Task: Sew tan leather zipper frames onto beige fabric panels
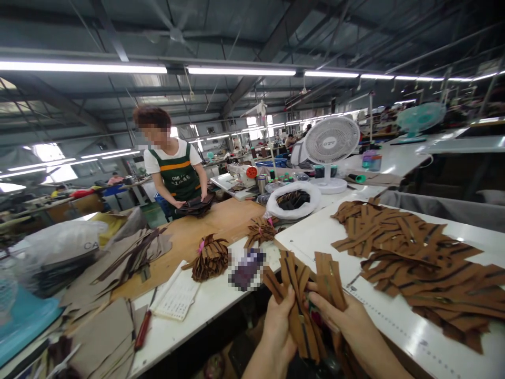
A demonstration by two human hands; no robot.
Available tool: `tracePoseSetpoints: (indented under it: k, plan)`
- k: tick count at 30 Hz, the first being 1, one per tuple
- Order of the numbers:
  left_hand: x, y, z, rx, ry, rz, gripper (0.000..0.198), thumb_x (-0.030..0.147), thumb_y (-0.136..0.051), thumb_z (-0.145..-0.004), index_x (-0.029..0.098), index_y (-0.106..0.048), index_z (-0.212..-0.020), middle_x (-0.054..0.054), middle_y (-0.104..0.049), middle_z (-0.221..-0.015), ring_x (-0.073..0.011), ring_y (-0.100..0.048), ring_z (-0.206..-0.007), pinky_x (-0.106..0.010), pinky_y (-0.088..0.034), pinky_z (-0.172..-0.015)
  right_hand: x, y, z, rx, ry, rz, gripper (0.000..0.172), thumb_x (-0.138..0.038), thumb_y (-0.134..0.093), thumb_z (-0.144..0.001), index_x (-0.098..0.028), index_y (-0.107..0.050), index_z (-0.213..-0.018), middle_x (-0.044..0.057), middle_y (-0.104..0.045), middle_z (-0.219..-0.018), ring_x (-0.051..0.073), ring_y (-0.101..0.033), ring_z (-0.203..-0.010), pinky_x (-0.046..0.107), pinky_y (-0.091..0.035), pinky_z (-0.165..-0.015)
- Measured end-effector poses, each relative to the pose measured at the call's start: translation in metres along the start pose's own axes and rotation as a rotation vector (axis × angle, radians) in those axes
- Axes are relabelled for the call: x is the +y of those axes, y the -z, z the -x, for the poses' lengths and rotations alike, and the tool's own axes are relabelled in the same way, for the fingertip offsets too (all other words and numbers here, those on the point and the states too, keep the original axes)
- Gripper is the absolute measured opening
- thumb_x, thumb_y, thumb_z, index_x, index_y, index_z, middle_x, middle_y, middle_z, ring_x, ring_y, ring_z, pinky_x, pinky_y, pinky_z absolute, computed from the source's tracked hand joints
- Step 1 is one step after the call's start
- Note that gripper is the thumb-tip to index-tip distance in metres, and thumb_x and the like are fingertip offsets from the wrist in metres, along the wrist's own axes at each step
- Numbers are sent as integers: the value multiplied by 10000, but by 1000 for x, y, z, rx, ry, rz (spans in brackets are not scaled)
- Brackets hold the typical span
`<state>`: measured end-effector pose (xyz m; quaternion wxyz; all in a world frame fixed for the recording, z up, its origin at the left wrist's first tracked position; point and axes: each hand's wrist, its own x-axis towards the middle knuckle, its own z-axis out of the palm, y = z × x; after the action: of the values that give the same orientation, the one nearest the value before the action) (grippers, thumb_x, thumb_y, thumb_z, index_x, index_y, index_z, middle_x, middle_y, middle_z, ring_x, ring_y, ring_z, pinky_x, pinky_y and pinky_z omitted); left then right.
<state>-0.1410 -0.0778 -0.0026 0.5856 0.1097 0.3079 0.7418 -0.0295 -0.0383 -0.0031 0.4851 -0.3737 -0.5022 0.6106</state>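
Observation:
My left hand (279,322) is closed round a fanned bunch of brown strips (296,295) with dark centre lines, held upright at the table's front edge. My right hand (342,320) grips the right side of the same bunch, thumb pressed on a separate strip (330,278). A wide pile of the same brown strips (414,258) covers the white table (315,237) to the right. Two tied bundles (211,257) (260,230) lie further back on the left.
A person in a green apron (175,173) stands across the wooden table (221,216), handling dark pieces. A white bag of strips (294,201), a desk fan (331,150), a sheet of paper (177,295), a red-handled tool (142,330) and brown sheets (102,326) lie around.

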Motion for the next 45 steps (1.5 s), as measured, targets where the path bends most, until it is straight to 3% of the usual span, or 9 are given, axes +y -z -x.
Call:
tracePoseSetpoints:
  k: [4, 6, 14, 19, 25, 31, 35, 39, 45]
  plan:
    - [-4, -3, 4, -36, -82, -99, 553, 399, -863, -601, 117, -671, -1036, -127, -697, -986, -255, -666, -893, -329, -521, -814, -10, -4, -6, -22, 73, 126, 462, -503, -781, -603, -158, -717, -903, 87, -698, -893, 303, -634, -882, 374, -510, -814]
    - [-5, -2, 5, -19, -83, -125, 560, 431, -848, -613, 124, -667, -1044, -135, -695, -1008, -281, -654, -953, -354, -508, -855, -8, -2, -7, 11, 53, 121, 448, -498, -774, -617, -156, -708, -899, 88, -699, -898, 316, -631, -905, 392, -506, -837]
    - [-5, 1, 5, -64, -49, -184, 606, 468, -838, -611, 137, -638, -1078, -115, -692, -949, -229, -663, -804, -323, -511, -755, -2, 4, -5, 18, -25, 12, 396, -454, -820, -587, -160, -674, -809, 50, -680, -760, 251, -631, -736, 328, -522, -679]
    - [-10, 7, -1, -21, -75, -336, 580, 515, -844, -563, 116, -619, -918, 14, -573, -602, -84, -472, -449, -230, -412, -497, -6, -5, -3, -40, -89, -69, 432, -535, -795, -614, -166, -571, -638, -22, -494, -463, 131, -437, -396, 271, -407, -421]
    - [-6, 14, 2, 3, -65, -327, 503, 515, -820, -610, 140, -578, -842, 53, -493, -586, -64, -431, -484, -203, -369, -506, -2, -6, -3, -62, -138, -244, 517, -659, -700, -663, -174, -523, -687, -31, -483, -552, 86, -380, -429, 214, -327, -410]
    - [-21, 25, 12, 19, -27, -265, 536, 463, -864, -564, 128, -646, -921, 10, -574, -657, -99, -520, -551, -242, -443, -630, 10, -3, -5, 46, -153, -276, 472, -538, -786, -632, -157, -620, -856, 22, -607, -698, 195, -568, -600, 295, -487, -478]
    - [-34, 27, 18, 25, -83, -218, 517, 391, -880, -560, 136, -675, -960, -88, -691, -855, -214, -650, -783, -313, -473, -805, 16, -3, -4, 81, -152, -289, 498, -474, -827, -599, -139, -655, -926, 59, -671, -792, 249, -638, -782, 321, -540, -646]
    - [-39, 21, 25, -36, -38, -204, 586, 362, -883, -565, 124, -668, -1056, -142, -700, -1004, -285, -637, -1001, -374, -430, -957, 23, -5, 0, 51, -166, -285, 523, -482, -814, -621, -137, -665, -985, 80, -694, -865, 291, -649, -864, 385, -539, -772]
    - [-40, 22, 23, -16, -43, -234, 554, 373, -886, -553, 105, -689, -996, -153, -699, -1024, -302, -649, -982, -400, -445, -956, 36, 1, 1, 61, -180, -182, 535, -551, -746, -694, -145, -671, -1035, 81, -686, -1011, 300, -596, -1041, 408, -435, -982]
